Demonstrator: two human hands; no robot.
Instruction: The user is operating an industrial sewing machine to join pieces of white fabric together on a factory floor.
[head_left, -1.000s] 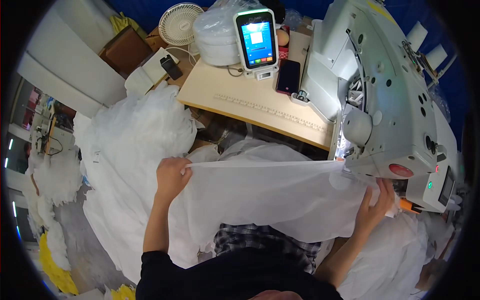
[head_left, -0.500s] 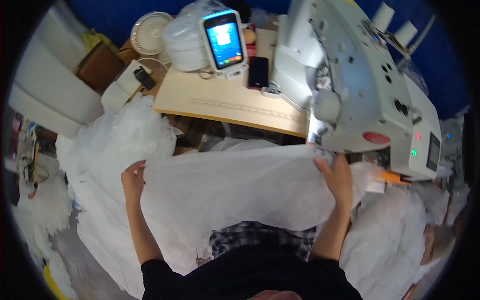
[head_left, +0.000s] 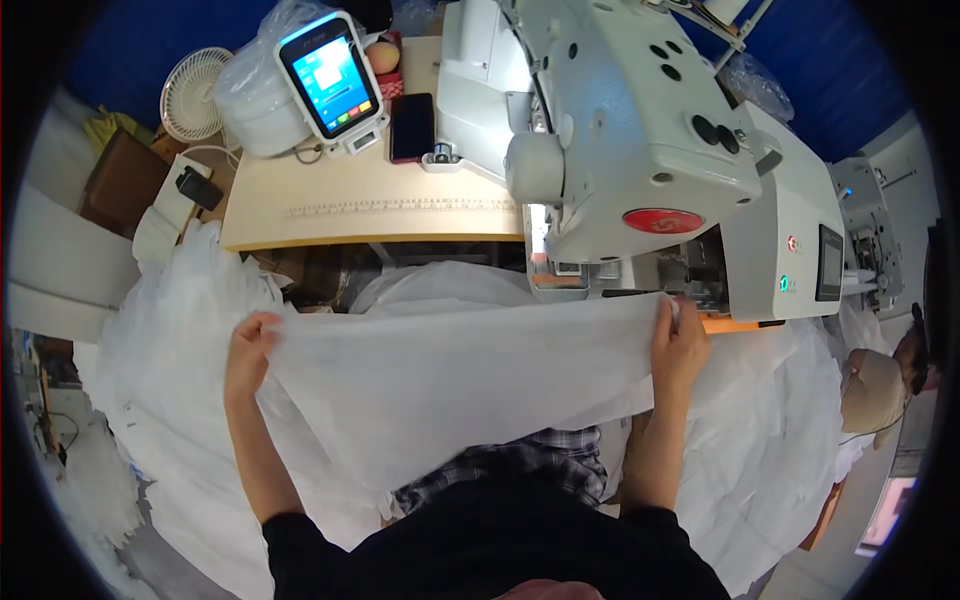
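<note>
Clearly, both bare hands hold one white thin cloth (head_left: 470,375), which is spread between them above the lap, on the person's side of the counter (head_left: 370,225). Its upper edge goes almost straight from one hand to the other, while the lower part hangs down in front of the plaid garment (head_left: 530,460). The left hand (head_left: 250,355) has its thumb and fingers clamped on the left end of this edge; they are a little blurred. The right hand (head_left: 682,345) also has the fingers clamped, pinching the right end of the edge. This hand is near the large pale machine (head_left: 620,130) and just beside an orange part (head_left: 735,325) under it. Whether the cloth touches the machine, I cannot tell.

On the counter stand a lit screen (head_left: 330,80) and, beside it, a dark phone (head_left: 412,128) lying flat. A ruler scale (head_left: 400,208) runs along near the front edge. Farther to the left are a wrapped white bundle (head_left: 260,110) and a white fan (head_left: 195,95). Heaps of similar white material lie at both sides, the left heap (head_left: 165,310) and the right heap (head_left: 770,440).
</note>
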